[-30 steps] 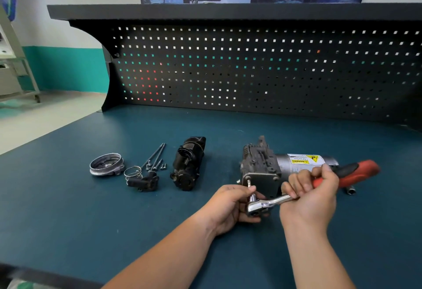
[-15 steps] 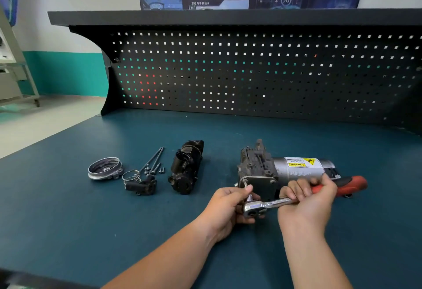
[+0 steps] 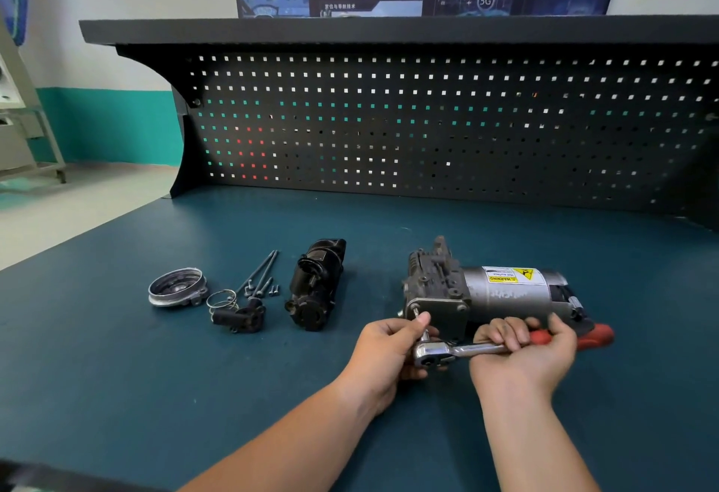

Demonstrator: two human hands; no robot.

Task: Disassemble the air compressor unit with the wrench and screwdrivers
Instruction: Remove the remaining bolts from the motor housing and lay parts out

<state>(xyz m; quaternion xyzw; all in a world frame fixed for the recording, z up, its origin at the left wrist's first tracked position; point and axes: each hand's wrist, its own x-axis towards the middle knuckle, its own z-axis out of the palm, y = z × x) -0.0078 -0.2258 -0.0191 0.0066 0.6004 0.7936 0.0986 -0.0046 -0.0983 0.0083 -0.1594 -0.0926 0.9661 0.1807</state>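
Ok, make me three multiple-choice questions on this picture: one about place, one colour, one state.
1. Relative to the loose bolts, the metal ring lies: A. left B. right C. on top
2. What colour is the ratchet wrench handle? A. blue B. red C. yellow
3. What does the right hand do? A. lies flat B. points upward C. grips the wrench
Answers: 1 A, the ring is leftmost in the row; 2 B, red shows beyond the fingers; 3 C, its fingers curl round the handle.
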